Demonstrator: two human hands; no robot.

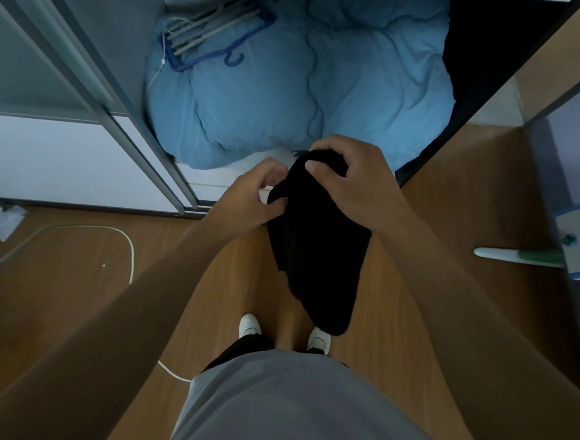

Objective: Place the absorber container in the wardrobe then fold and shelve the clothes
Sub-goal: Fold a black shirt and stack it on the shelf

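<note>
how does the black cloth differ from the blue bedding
The black cloth hangs from the left hand and right hand; the blue bedding lies bunched in the wardrobe. The black cloth is thin and narrow, the blue bedding puffy and broader. Hangers rest on the blue bedding, none on the black cloth. Both are soft fabric.

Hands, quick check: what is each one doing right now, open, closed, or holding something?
Left hand: closed, pinching an edge of the black garment.
Right hand: closed, gripping the top of the same garment, which hangs down over the floor.
</note>
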